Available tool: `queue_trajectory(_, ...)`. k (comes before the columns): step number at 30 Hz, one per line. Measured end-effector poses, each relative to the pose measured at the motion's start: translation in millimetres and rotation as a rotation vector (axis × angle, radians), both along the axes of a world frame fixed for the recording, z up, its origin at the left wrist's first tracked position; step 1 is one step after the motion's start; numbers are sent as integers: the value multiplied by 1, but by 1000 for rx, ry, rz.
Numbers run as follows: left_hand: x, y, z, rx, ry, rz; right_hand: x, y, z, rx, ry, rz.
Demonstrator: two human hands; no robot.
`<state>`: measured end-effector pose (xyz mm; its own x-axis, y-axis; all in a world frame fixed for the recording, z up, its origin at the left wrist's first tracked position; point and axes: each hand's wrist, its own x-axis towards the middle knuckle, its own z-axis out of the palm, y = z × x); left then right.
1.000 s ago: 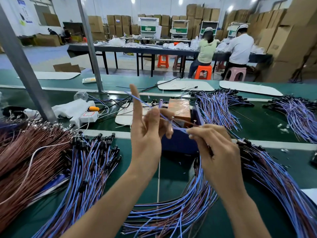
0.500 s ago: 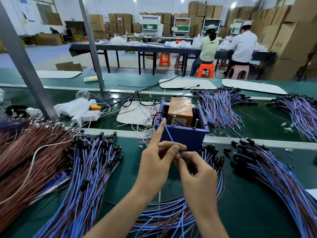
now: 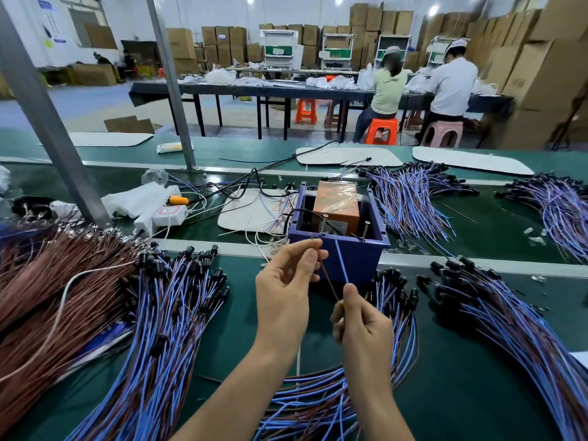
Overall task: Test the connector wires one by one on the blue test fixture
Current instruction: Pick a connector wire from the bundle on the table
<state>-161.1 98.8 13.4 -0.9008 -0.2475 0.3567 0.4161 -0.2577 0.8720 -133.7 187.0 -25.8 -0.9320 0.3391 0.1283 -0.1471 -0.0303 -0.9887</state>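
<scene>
Hands parted, left hand [image 3: 283, 297] pinching brown lead [image 3: 327, 280] tip, right hand [image 3: 364, 329] pinching it and blue lead [image 3: 341, 262]

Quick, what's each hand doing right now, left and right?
Left hand: pinches the brown wire near its upper end.
Right hand: grips the brown wire and the blue wire lower down, in front of the blue fixture.

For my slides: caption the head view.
Left hand and right hand pinch a thin brown wire near a blue plastic box.
</scene>
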Motion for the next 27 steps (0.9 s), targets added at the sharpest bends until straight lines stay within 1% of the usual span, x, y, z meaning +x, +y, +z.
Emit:
queue_trajectory(4, -15, -1, -3, -29, -77, -20, -8, 4, -10, -152, -64, -7)
queue_trajectory(6, -29, -3, -6, -109, -149, -9, -13, 7, -13, -194, -84, -63)
queue_trajectory(10, -54, -5, -12, -243, -263, 35, -25, 12, -11, -155, -65, -182)
queue_trajectory(14, -66, -2, -16, -311, -334, 44, -38, 14, -12, -108, -69, -203)
queue_trajectory(27, -79, 1, -14, -285, -418, 37, -59, 12, -14, -149, -98, -183)
